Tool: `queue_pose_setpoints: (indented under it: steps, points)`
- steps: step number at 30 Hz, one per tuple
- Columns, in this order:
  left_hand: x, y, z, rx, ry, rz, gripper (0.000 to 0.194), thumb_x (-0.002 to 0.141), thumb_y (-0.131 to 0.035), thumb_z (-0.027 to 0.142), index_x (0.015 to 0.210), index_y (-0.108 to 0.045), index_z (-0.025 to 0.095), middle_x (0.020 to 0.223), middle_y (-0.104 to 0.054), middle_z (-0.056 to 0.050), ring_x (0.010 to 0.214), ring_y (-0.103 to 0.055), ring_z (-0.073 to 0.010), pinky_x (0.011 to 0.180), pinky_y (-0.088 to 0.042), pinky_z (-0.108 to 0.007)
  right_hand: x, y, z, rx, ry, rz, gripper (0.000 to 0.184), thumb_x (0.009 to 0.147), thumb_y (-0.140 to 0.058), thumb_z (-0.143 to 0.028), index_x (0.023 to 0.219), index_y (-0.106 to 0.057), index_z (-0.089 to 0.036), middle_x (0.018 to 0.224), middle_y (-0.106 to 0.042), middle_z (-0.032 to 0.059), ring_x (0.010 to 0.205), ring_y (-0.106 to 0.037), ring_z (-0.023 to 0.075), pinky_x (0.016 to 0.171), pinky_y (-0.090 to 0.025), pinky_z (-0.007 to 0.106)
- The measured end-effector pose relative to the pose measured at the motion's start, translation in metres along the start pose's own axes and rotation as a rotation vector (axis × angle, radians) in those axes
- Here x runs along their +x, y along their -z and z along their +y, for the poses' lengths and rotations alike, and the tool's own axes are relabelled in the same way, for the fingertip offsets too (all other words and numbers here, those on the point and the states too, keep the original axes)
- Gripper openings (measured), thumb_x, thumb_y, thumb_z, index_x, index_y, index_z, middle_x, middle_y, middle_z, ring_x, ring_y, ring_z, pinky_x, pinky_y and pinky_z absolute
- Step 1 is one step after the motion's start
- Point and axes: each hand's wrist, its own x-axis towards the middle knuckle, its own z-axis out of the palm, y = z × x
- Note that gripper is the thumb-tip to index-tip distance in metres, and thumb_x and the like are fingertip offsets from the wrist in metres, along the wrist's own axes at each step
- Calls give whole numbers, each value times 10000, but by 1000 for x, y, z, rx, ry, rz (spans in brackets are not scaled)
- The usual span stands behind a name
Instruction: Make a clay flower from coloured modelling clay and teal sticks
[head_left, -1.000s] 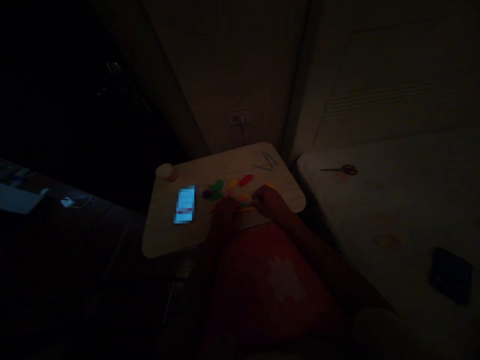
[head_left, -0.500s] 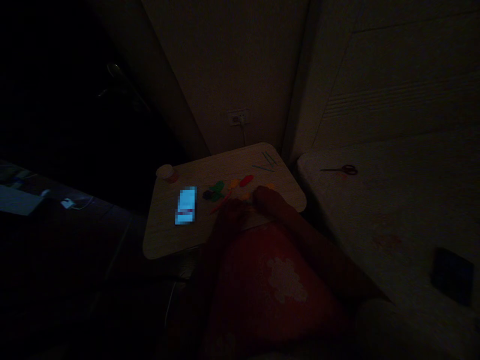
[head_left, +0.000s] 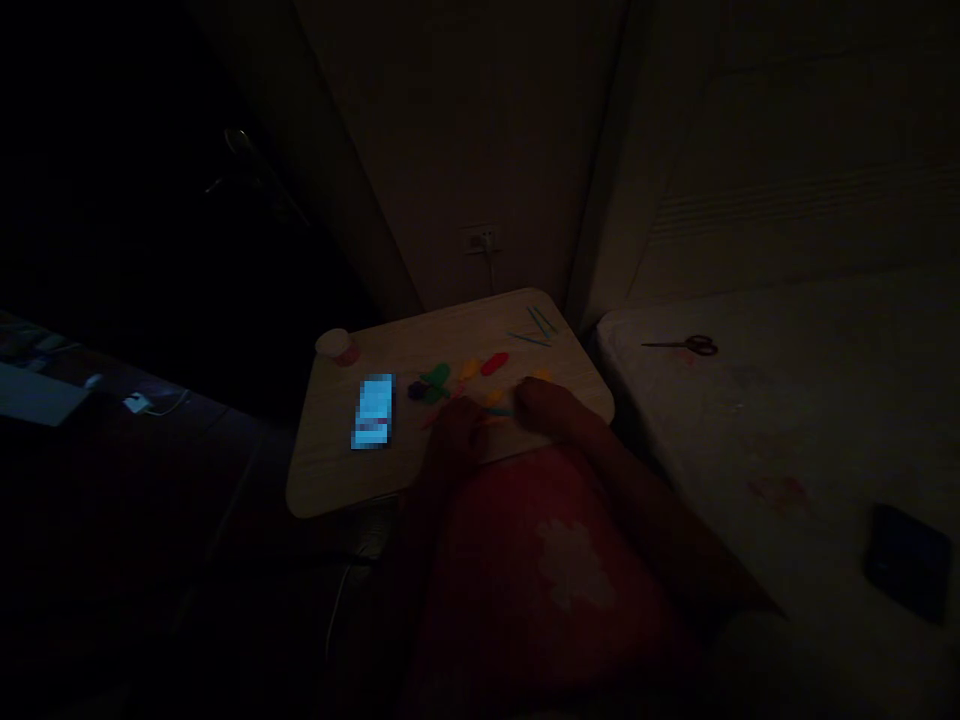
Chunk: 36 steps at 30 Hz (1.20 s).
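In the dim light, my right hand is closed at the right part of the small table. A thin blue-green stick juts leftward from its fingers. My left hand rests low by the front edge, its fingers too dark to make out. Between and beyond the hands lie soft-looking, clay-like pieces: a yellow piece, another yellow piece, a red oval, a green lump and a dark purple lump. Part of a reddish strip shows beside my left hand.
A lit phone lies on the table's left side, with a pale cup behind it. Several thin sticks lie at the back right. Scissors and a dark flat object rest on the pale surface to the right.
The blue-green stick now shows between my hands. My right hand has shifted slightly right, and my left hand has moved a little. The view has shifted slightly.
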Motion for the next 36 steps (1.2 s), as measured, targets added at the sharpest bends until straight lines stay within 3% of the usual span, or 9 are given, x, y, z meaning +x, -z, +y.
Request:
queue_pose_setpoints:
  steps: [7,9,14,20,24,30,36]
  points:
    - [-3,1,-4,-106,67,64,156,944,-477,173,1065,-571,200,1038,-640,-82,980,-605,-229,896,-512,-388,2,-9,2,114,-22,76,162,944,-488,-174,988,-641,-148,1050,-707,172,907,-651,246,768,-450,311]
    - [-4,1,-4,-130,52,52,186,954,-469,164,1107,-570,198,1073,-641,-85,1011,-607,-225,925,-512,-390,1,-7,4,208,-53,158,159,941,-472,-178,1013,-613,-158,1026,-703,148,882,-631,230,768,-443,304]
    - [-2,-6,-9,-103,-14,-1,157,993,-489,212,1065,-625,180,1033,-638,-84,1013,-604,-227,953,-516,-406,-7,-5,10,486,-104,505,273,953,-396,-202,1187,-524,-144,1097,-668,146,943,-608,231,828,-457,323]
    - [1,-12,-11,-30,-11,-34,213,999,-534,292,1039,-716,189,978,-626,-74,970,-599,-224,918,-527,-401,-29,-22,3,522,-132,581,257,950,-413,-225,1148,-564,-161,1098,-665,151,983,-615,257,890,-466,369]
    - [3,-17,-7,-11,-4,-32,243,987,-568,330,1113,-729,198,1000,-615,-80,959,-589,-225,901,-525,-392,-50,-31,-11,426,-217,482,280,965,-406,-222,1211,-529,-170,1140,-654,155,995,-622,263,875,-463,360]
    - [4,-22,0,-27,-5,-26,221,973,-597,293,1153,-695,211,1085,-642,-82,1043,-587,-237,983,-506,-420,-66,-19,-35,233,-437,78,214,1009,-405,-237,1181,-512,-167,1072,-687,176,887,-684,281,756,-449,345]
    - [8,-21,11,-101,-38,-43,188,1000,-528,226,1075,-700,210,1070,-655,-72,1049,-593,-221,993,-511,-407,-63,-12,-43,131,-482,30,212,1019,-345,-173,1153,-508,-154,1076,-688,190,910,-710,306,706,-453,356]
